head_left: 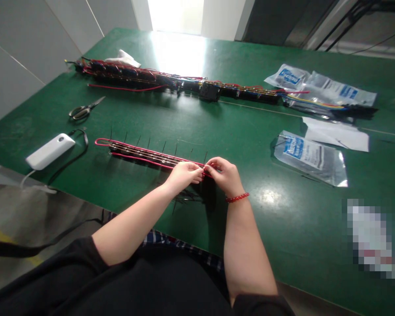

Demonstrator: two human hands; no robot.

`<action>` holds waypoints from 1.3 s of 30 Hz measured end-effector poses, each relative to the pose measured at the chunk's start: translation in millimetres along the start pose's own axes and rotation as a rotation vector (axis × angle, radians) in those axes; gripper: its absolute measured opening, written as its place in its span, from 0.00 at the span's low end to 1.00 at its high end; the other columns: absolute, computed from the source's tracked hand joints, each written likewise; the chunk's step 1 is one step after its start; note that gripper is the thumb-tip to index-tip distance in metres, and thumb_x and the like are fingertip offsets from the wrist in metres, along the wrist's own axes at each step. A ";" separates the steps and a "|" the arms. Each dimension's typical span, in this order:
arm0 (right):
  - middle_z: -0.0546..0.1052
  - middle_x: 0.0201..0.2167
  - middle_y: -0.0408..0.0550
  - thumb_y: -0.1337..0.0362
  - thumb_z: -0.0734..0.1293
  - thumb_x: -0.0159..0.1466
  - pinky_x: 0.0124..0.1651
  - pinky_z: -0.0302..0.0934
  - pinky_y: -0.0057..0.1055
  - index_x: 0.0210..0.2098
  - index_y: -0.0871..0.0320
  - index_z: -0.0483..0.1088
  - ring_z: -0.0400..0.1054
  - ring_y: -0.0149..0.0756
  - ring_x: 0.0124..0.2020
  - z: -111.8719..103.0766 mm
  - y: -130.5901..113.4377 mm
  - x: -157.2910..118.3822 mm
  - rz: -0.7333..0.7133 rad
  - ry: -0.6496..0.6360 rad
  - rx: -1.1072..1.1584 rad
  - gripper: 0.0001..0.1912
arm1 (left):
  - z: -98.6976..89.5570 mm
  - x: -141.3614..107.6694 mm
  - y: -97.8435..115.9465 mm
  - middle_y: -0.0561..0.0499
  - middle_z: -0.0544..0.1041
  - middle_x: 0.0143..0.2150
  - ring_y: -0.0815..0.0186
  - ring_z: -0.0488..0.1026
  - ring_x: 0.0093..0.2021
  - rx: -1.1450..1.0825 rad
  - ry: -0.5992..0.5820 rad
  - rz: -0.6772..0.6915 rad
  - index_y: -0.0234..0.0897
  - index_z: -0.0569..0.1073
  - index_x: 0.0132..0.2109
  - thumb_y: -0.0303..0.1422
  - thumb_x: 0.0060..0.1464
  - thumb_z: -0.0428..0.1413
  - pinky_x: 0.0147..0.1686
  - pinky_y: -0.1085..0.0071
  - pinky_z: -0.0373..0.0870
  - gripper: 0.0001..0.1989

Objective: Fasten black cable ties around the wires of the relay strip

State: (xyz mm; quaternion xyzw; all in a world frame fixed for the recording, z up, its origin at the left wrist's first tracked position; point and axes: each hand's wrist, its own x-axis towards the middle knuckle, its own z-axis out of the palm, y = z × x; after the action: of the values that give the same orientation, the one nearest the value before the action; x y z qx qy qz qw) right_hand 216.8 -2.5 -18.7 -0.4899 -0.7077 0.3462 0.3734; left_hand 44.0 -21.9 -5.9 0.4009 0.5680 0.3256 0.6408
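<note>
A long, narrow black strip [141, 153] lies on the green table in front of me, with red wire [138, 160] along both edges and a loop at its left end. Several thin black cable ties [165, 146] stick up along it. At the right end, my left hand [185, 176] is closed, its fingertips pinched on the red wire. My right hand [224, 174], with a red bead bracelet [237, 198] at the wrist, pinches at the same spot. One cable tie rises just beside these fingertips. What the right fingertips hold is hidden. Loose thin black ties [186, 197] lie below my hands.
A longer wired black assembly [145, 79] lies across the back. Scissors [85, 109] and a white power bank [51, 151] with a black cable are at left. Silver bags [311, 160] and white paper [337, 134] lie at right. The table's near edge is by my body.
</note>
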 end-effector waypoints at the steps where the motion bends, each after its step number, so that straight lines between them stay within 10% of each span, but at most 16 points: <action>1: 0.78 0.32 0.46 0.62 0.68 0.62 0.41 0.67 0.33 0.33 0.55 0.73 0.74 0.37 0.35 -0.2 -0.2 0.1 0.008 0.001 0.006 0.04 | -0.8 0.8 0.4 0.48 0.81 0.29 0.69 0.79 0.30 0.006 -0.008 -0.012 0.29 0.78 0.36 0.34 0.58 0.63 0.35 0.73 0.78 0.10; 39: 0.80 0.31 0.47 0.65 0.71 0.60 0.44 0.67 0.38 0.32 0.53 0.78 0.73 0.40 0.37 2.2 -0.2 1.6 -0.111 -0.011 -0.089 0.03 | -8.9 4.6 7.9 0.47 0.81 0.29 0.69 0.79 0.30 0.015 -0.093 -0.061 0.30 0.78 0.34 0.29 0.57 0.62 0.33 0.74 0.77 0.06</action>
State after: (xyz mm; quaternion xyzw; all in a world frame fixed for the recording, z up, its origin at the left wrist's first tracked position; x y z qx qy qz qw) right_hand 214.4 -1.2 -19.2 -0.4641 -0.7505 0.2956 0.3660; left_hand 36.1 -12.9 -1.3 0.4029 0.5522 0.2827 0.6730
